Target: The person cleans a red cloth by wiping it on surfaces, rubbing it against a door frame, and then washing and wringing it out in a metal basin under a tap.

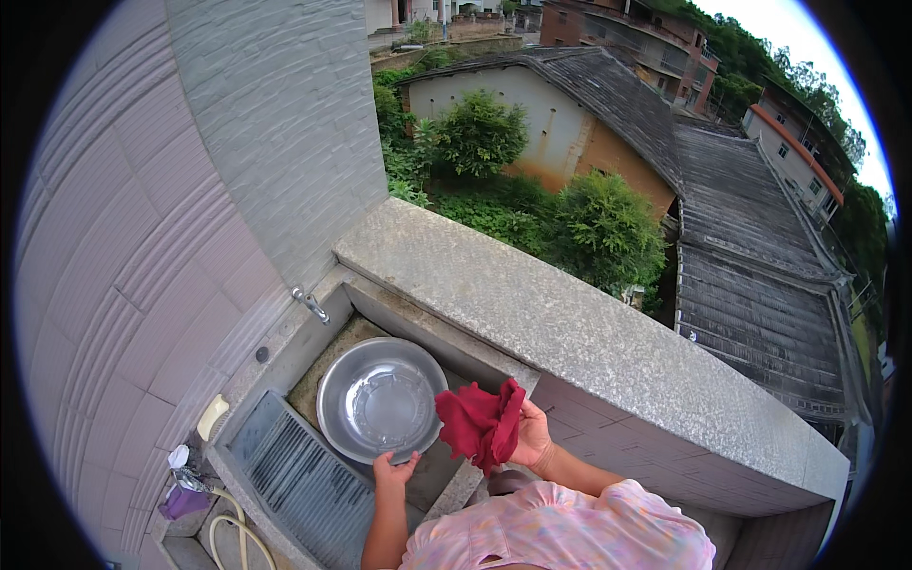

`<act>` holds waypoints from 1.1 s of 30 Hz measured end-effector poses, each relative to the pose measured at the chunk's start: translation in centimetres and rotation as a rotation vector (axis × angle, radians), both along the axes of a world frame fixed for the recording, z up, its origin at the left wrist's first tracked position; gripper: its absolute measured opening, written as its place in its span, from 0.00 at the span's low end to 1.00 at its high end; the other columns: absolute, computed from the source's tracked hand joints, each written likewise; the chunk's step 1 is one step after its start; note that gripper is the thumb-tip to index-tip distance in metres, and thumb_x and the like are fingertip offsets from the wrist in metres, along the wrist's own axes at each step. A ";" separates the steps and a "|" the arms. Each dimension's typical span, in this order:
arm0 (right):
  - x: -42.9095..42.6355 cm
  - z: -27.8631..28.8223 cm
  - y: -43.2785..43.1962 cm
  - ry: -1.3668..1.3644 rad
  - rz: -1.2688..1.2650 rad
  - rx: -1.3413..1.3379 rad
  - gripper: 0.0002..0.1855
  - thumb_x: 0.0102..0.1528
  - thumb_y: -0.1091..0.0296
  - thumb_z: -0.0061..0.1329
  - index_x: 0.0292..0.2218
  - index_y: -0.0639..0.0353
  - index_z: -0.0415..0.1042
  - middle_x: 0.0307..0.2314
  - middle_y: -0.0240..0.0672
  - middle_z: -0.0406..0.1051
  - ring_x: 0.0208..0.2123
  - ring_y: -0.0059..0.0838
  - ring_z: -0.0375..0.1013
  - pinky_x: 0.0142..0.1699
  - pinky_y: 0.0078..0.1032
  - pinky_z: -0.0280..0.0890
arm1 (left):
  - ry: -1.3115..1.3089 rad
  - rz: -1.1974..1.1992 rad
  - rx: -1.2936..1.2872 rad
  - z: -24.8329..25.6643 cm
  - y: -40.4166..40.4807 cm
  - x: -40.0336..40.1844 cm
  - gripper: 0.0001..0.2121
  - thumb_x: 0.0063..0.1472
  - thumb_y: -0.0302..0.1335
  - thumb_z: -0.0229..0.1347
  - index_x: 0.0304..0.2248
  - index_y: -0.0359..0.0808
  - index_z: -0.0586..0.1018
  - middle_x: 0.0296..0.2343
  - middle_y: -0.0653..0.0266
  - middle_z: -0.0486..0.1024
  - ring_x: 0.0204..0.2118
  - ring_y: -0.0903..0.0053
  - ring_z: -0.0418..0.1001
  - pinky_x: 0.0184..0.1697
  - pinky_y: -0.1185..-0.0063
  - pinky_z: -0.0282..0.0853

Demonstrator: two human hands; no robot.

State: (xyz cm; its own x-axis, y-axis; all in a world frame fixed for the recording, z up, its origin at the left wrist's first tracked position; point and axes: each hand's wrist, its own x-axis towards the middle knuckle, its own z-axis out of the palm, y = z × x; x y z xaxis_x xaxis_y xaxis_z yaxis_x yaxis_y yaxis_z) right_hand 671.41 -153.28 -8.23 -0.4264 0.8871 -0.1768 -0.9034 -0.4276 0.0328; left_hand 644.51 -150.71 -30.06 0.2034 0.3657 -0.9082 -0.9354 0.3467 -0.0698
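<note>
A crumpled red cloth [479, 426] hangs from my right hand [536, 434], which grips its right edge between thumb and fingers. The cloth is held up just right of a round stainless steel basin [335, 420] and covers a little of its rim. At the basin's near rim is my left hand [396, 469], palm up and fingers apart, with nothing seen in it. Whether the fingertips press on the rim is hard to tell. The basin's inside shines with reflections, and a shallow layer of clear water may lie in it. It sits in a concrete wash sink [420, 329].
A ribbed washboard slab [306, 470] slopes along the sink's left side. Above the far corner juts a metal tap [311, 305]. On the left are a cream-coloured brush or scoop [213, 417], a purple packet [184, 502] and a pale hose [242, 531]. A granite-topped parapet [570, 335] borders the right.
</note>
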 end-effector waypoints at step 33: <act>1.3 -5.1 12.8 0.032 0.277 -0.108 0.25 0.51 0.52 0.38 0.45 0.60 0.61 0.46 0.43 0.58 0.49 0.40 0.57 0.54 0.39 0.50 | 1.550 -0.869 0.021 -0.7 16.0 -17.6 0.19 0.49 0.26 0.45 0.43 0.32 0.65 0.39 0.55 0.66 0.40 0.64 0.65 0.35 0.71 0.65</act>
State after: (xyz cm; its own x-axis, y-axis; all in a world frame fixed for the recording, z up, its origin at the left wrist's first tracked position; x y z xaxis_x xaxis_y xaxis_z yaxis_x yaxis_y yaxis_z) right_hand 672.75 -140.47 -13.34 -0.6568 0.7128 -0.2461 -0.7503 -0.6504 0.1185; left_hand 626.94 -134.74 -30.79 -0.6310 0.6426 -0.4345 0.3028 0.7198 0.6247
